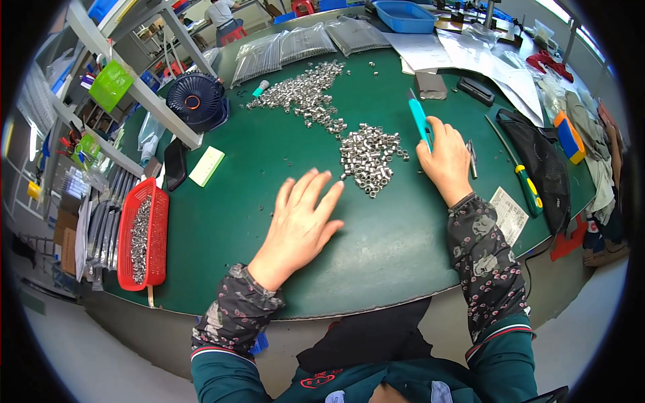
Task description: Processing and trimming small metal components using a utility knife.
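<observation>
My right hand (445, 158) grips a teal utility knife (418, 115), its blade tip pointing away from me, on the right of the green table (376, 255). Left of the knife lies a heap of small silver metal rings (368, 158). Just short of that heap, my left hand (295, 221) hovers over or rests on the tabletop with fingers spread, holding nothing; whether it touches the surface I cannot tell. A larger, looser spread of the same metal pieces (295, 93) lies farther back, with a small teal-and-grey item (261, 88) at its left end.
On the left stand a red basket (161, 235) of small metal parts, a black phone (175, 164), yellow sticky notes (207, 166) and a dark fan (195, 101). A screwdriver (531, 193) lies right. Bagged tubes (306, 43) and a blue tub (406, 20) line the back.
</observation>
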Tool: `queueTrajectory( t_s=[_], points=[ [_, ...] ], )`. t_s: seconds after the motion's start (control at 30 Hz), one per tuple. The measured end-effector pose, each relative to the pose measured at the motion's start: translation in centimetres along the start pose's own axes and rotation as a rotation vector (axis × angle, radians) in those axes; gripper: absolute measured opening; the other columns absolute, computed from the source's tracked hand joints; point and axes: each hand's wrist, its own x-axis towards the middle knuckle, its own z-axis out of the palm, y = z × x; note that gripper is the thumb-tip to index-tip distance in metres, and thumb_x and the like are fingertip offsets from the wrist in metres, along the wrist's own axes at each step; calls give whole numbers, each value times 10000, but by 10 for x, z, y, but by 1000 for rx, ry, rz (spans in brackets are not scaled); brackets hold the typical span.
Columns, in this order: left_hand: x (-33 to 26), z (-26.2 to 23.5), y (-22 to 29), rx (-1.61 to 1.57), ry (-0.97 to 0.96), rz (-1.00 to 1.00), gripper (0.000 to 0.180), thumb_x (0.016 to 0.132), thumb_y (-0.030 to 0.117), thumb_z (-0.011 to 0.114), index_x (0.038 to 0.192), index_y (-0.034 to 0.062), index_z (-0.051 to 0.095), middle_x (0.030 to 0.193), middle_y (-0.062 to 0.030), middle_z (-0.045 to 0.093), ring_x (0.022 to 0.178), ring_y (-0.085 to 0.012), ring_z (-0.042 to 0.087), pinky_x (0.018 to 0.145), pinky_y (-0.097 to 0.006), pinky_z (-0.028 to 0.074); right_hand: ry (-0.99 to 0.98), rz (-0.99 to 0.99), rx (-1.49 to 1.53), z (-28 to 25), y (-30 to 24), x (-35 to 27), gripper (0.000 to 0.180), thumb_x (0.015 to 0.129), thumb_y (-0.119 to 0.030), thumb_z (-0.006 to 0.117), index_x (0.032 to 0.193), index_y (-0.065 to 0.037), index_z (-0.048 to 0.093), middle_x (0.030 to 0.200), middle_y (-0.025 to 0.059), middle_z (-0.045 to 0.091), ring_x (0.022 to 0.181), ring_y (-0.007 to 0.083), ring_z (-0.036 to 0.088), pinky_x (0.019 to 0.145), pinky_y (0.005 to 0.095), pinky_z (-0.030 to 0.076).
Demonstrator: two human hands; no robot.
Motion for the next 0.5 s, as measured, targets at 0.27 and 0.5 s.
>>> queueTrajectory(
  t_s=[0.27, 0.5],
  points=[
    [45, 40, 30, -249, 118, 96, 157, 721, 50, 621, 864, 62, 558, 817, -72, 529, 785, -255, 568, 645, -356, 483, 36, 43, 550, -12, -18, -9, 407, 730, -120, 612, 1124, -74, 520, 896, 128, 530, 781, 301, 568, 688, 388, 475],
    [47, 45, 33, -208, 90, 91, 129, 723, 33, 567, 842, 46, 521, 774, -90, 494, 736, -260, 565, 605, -359, 482, -48, 150, 807, -16, -17, -13, 434, 761, -104, 584, 1170, -42, 456, 820, 111, 521, 712, 282, 558, 623, 381, 470]
  ],
)
